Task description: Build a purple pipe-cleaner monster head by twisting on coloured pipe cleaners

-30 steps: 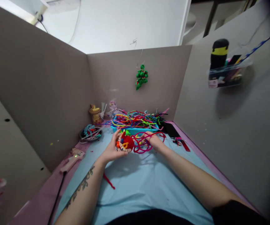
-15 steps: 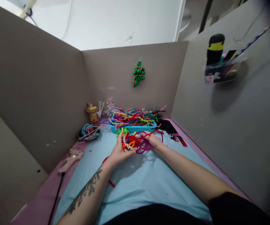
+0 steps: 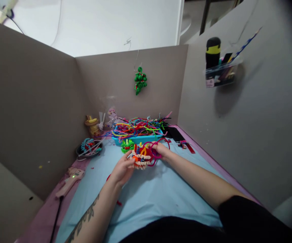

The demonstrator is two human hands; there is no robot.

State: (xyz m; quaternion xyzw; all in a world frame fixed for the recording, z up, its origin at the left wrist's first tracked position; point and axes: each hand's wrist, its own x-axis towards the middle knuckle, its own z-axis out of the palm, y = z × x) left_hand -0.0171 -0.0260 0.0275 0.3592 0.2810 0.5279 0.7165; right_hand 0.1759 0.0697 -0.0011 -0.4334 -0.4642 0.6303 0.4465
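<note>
Seemingly a two-handed working step, ctr. of frame: L hand (image 3: 123, 169) half-curled round a multicolored, cream-edged, rounded fuzzy-wire craft (image 3: 143, 162); R hand (image 3: 160, 150) mostly closed on magenta fuzzy-wire loops (image 3: 156, 155), exact pinch unclear. Next move prob. calls for steady L support & untangled loops.

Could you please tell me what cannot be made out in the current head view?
In the head view:
Far side of the fuzzy piece: turned away, hidden by the piece itself.
Right hand: fingertips partly covered by magenta loops.
Whether the red ends join: hidden by the left forearm.
Floor of the blue tray: buried under coloured stems.
Label at upper right: too small, blurred.
</note>
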